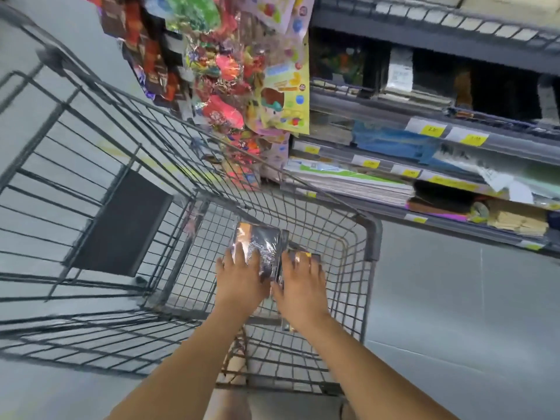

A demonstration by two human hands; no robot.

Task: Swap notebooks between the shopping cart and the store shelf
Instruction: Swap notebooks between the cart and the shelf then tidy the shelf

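Observation:
Both my arms reach down into the grey wire shopping cart (374,237). My left hand (239,278) lies on a dark plastic-wrapped notebook (262,242) on the cart floor, fingers spread over its near end. My right hand (300,286) rests on a second dark wrapped notebook (306,256) just to the right, fingers over its cover. The two notebooks lie side by side, touching or nearly so. The store shelf (454,219) stands to the right of the cart, with a stack of flat notebooks (348,181) on it.
Colourful toy and sticker packs (230,86) hang at the shelf's end above the cart's far side. Blue folders (394,144) and yellow price tags (472,139) fill upper shelf levels. The cart's dark folded child-seat panel (121,225) sits at left. Grey floor (454,313) lies to the right.

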